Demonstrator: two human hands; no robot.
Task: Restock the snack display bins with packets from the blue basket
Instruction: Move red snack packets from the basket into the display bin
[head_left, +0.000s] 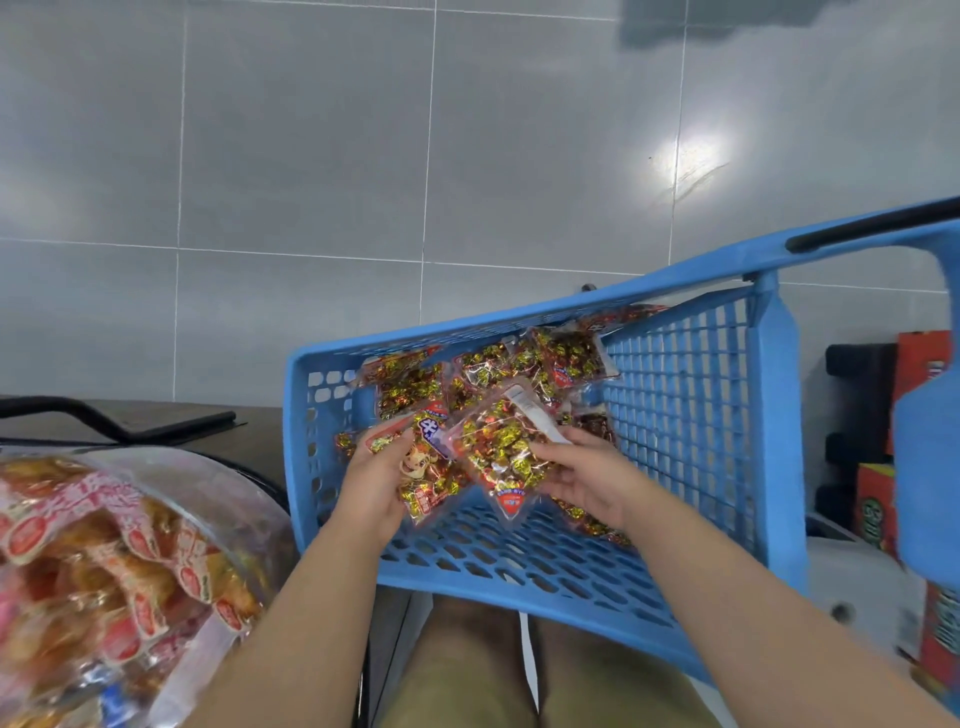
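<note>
Head view, looking down. Blue basket (680, 395) sits tilted, its near edge over the person's khaki-clad legs (467, 670), with its black handle (862, 226) at upper right.

Both hands are inside the basket. Left hand (371, 480): fingers curled round a cartoon-printed candy packet (428, 467), grip closed on it. Right hand (584, 480): thumb and fingers pinch a second candy packet (496, 452) at its right edge, white label strip up. The two held packets overlap at the middle.

Loose candy packets (498, 364), all clear bags of red-and-gold wrapped sweets, lie piled against the basket's far wall.

Clear display bin (254, 506) is at lower left, just beside the basket, and holds orange snack packets (104, 551).

Red cartons (914, 384) stand at far right. Grey floor tiles (311, 156) are beyond.
</note>
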